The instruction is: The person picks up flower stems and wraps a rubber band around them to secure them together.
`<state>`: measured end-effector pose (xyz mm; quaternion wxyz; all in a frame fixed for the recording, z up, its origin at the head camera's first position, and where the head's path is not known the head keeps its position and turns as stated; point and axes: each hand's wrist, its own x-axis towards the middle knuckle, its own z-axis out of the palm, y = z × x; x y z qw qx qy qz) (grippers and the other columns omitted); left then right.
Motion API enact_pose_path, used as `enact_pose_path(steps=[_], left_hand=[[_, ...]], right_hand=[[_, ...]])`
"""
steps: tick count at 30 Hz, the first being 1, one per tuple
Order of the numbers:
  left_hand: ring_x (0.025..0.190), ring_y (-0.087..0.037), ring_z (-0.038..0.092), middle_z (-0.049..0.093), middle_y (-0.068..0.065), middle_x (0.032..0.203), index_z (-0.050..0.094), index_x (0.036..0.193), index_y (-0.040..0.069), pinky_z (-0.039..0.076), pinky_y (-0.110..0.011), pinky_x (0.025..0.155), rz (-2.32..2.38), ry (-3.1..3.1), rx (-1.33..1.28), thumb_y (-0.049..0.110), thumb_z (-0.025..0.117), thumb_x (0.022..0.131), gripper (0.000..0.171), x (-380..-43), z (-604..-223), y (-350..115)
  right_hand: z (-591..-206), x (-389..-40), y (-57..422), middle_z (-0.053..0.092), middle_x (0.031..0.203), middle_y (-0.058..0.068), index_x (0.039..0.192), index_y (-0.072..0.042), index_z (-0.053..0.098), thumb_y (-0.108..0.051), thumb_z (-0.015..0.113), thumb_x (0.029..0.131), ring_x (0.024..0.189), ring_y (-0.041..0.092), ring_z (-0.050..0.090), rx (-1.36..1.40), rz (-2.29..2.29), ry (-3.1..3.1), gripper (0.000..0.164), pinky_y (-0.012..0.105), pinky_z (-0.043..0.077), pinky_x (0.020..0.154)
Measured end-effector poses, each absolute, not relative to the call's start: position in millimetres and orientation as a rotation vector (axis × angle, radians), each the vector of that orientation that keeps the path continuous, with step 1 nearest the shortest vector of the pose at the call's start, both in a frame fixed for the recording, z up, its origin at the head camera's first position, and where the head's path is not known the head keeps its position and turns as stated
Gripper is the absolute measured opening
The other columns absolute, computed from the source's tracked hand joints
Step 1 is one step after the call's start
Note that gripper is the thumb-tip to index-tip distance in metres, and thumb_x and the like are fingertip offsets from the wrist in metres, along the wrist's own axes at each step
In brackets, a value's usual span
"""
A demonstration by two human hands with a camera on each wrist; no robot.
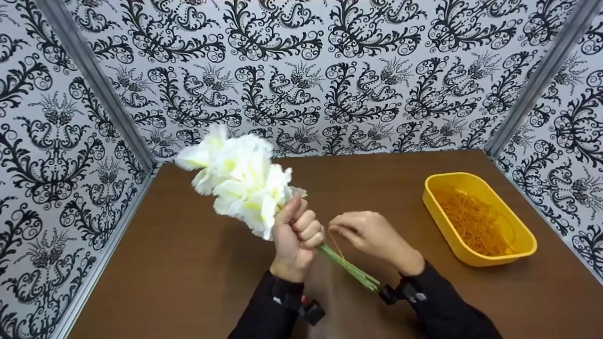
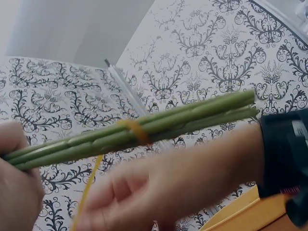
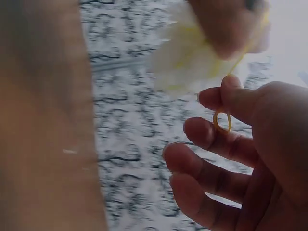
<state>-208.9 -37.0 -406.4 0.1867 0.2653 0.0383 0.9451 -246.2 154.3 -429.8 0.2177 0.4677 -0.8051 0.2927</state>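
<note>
My left hand grips a bunch of white artificial flowers by the stems, blooms up to the left. Below the fist the green stems slant down to the right. A yellow-orange rubber band is wrapped round them, and a stretch of it runs off taut. My right hand pinches that stretch between thumb and index finger, a little right of the stems. In the right wrist view a small loop of the rubber band hangs below the pinch, while the other fingers are loosely bent.
A yellow plastic tub with a heap of orange rubber bands stands on the right of the brown table. Patterned black-and-white panels with grey metal posts wall in the back and both sides.
</note>
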Motion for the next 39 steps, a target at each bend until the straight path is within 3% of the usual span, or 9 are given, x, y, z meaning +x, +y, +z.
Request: enact_pose_path(steps=[7,11,14,18,22,25,29,34,39], left_hand=[[0.043,-0.002,0.013,0.017,0.011,0.054,0.019,0.067,0.02,0.014,-0.016,0.037,2.923,-0.008,0.701,0.023,0.053,0.104,0.05,-211.9,-402.1,-46.3],[0.043,-0.002,0.013,0.017,0.01,0.054,0.019,0.066,0.02,0.014,-0.017,0.037,3.025,-0.002,0.629,0.023,0.052,0.105,0.05,-213.7,-399.3,-51.9],[0.044,-0.002,0.012,0.016,0.01,0.054,0.018,0.066,0.02,0.012,-0.016,0.038,3.118,0.006,0.581,0.023,0.05,0.105,0.051,-216.5,-397.4,-57.8],[0.045,-0.002,0.009,0.013,0.009,0.055,0.015,0.067,0.018,0.009,-0.015,0.039,3.22,0.084,0.645,0.022,0.057,0.102,0.055,-219.7,-398.7,-65.4],[0.045,-0.003,0.008,0.011,0.008,0.056,0.014,0.068,0.017,0.007,-0.015,0.04,3.23,0.245,0.794,0.024,0.063,0.1,0.059,-219.9,-400.6,-68.0],[0.045,-0.004,0.008,0.012,0.007,0.056,0.015,0.071,0.016,0.006,-0.015,0.04,3.195,0.391,0.893,0.027,0.059,0.103,0.055,-220.2,-402.8,-66.9],[0.046,-0.004,0.009,0.014,0.006,0.057,0.03,0.075,0.016,0.007,-0.017,0.04,3.121,0.602,0.971,0.029,0.055,0.105,0.041,-220.2,-406.5,-64.6],[0.047,-0.005,0.01,0.015,0.007,0.059,0.047,0.079,0.022,0.007,-0.017,0.041,2.941,0.735,0.969,0.037,0.054,0.104,0.03,-216.7,-405.3,-60.4],[0.046,-0.004,0.012,0.018,0.009,0.057,0.033,0.074,0.021,0.009,-0.017,0.04,2.742,0.702,0.881,0.038,0.054,0.104,0.04,-208.2,-399.9,-53.3]], right_hand=[[-461.3,-236.7,126.8,0.056,0.065,-0.007,0.088,-0.014,0.068,-0.012,0.07,0.095,0.055,-0.001,0.041,1.399,0.805,-2.376,0.008,0.015,0.033,0.048],[-455.9,-208.9,114.0,0.053,0.067,-0.012,0.088,-0.019,0.068,-0.019,0.071,0.096,0.058,-0.003,0.041,1.442,0.681,-2.349,0.009,0.011,0.035,0.05],[-447.2,-187.3,107.5,0.046,0.064,-0.015,0.081,-0.022,0.063,-0.024,0.068,0.098,0.056,-0.002,0.041,1.39,0.507,-2.426,0.018,0.017,0.037,0.048],[-432.8,-162.9,107.1,0.034,0.055,-0.013,0.071,-0.021,0.054,-0.023,0.068,0.096,0.046,0.003,0.034,1.305,0.301,-2.459,0.029,0.024,0.026,0.039],[-416.9,-150.6,115.0,0.038,0.054,-0.012,0.071,-0.02,0.053,-0.021,0.074,0.09,0.042,0.006,0.037,1.308,0.237,-2.304,0.028,0.023,0.019,0.038],[-403.7,-150.6,124.6,0.05,0.058,-0.012,0.078,-0.021,0.061,-0.025,0.075,0.092,0.044,0.008,0.046,1.311,0.259,-2.208,0.02,0.022,0.023,0.038],[-387.4,-156.6,138.8,0.063,0.069,-0.012,0.09,-0.02,0.069,-0.032,0.064,0.1,0.048,0.006,0.053,1.274,0.327,-2.084,0.016,0.018,0.029,0.037],[-375.3,-174.6,152.1,0.066,0.072,-0.009,0.092,-0.017,0.072,-0.03,0.056,0.104,0.048,0.004,0.05,1.168,0.41,-1.927,0.024,0.015,0.033,0.038],[-378.1,-199.3,158.4,0.063,0.071,-0.006,0.095,-0.013,0.075,-0.032,0.057,0.103,0.047,0.005,0.046,1.125,0.513,-1.885,0.028,0.016,0.039,0.04]])
